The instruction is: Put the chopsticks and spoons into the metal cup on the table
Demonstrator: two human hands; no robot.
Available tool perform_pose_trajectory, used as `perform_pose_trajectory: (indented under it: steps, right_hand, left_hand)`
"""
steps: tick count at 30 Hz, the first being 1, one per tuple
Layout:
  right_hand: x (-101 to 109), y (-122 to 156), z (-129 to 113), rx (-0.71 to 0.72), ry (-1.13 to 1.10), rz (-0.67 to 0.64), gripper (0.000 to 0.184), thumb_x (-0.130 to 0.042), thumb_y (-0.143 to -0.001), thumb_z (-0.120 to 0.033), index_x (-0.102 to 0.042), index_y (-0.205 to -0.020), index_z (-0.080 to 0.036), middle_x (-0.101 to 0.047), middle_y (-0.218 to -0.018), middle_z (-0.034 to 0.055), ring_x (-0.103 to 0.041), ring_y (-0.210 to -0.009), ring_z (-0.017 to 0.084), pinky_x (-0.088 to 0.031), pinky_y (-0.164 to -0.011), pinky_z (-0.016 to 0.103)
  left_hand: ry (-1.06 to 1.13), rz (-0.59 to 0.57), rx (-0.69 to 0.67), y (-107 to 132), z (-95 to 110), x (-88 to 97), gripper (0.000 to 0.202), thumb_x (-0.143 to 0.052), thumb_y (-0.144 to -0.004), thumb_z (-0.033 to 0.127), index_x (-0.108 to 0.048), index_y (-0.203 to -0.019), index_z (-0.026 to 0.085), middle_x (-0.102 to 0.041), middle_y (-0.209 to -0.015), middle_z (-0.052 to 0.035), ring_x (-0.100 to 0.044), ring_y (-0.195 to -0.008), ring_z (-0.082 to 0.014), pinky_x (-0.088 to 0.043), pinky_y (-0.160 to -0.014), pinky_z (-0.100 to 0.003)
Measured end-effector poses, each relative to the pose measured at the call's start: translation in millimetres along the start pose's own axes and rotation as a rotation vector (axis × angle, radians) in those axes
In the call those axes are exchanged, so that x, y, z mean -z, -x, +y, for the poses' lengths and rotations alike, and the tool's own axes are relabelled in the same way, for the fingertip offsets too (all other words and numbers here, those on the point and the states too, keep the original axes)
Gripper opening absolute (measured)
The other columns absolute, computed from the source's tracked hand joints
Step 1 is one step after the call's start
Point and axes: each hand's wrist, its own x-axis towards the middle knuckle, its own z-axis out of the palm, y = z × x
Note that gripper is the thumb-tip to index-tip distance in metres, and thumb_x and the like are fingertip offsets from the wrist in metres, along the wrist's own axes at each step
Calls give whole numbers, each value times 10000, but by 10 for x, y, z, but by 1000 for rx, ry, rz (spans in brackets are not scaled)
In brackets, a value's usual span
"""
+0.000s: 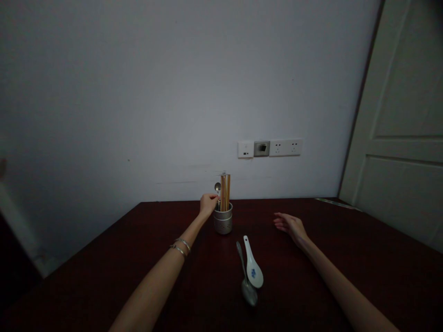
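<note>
My left hand (208,203) reaches to the rim of a grey metal utensil holder (223,223), its fingers pinched on the handle of a small metal spoon (218,186). The spoon stands upright in the holder with its bowl on top. Beside it in the holder rise several wooden chopsticks (225,192). My right hand (290,226) rests at the table to the right, fingers stretched out and holding nothing. Between my forearms lie a white ceramic soup spoon (254,267) with a blue mark and a metal spoon (248,292), side by side, bowls toward me.
The dark red-brown table (194,295) reaches back to a pale wall (173,92). Sockets and switches (270,148) are set in the wall above its back edge. A panelled door (401,138) stands at the right. A thin light strip (339,204) lies at the back right corner.
</note>
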Motion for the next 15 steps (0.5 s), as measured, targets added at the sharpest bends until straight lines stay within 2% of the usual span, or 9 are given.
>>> perform_pose_trajectory:
  steps: [8,15]
  right_hand:
    - [21,-19,23,16,8,-15,203,-582,-671,-235,-630,-824,-109,-650,-605,68,-598,-494,125,-500,-481,216]
    - [-9,16,-15,1,4,-8,190,-583,-667,-229,-633,-805,-109,-649,-599,62,-594,-489,119,-499,-481,214]
  left_hand:
    - [23,10,29,65,68,18,126,-613,-652,225,-690,-714,146,-682,-755,-48,-613,-733,-169,-425,-654,-241]
    - [56,0,62,66,24,-1,141,-618,-647,230,-690,-714,129,-681,-739,-55,-614,-714,-174,-423,-627,-239]
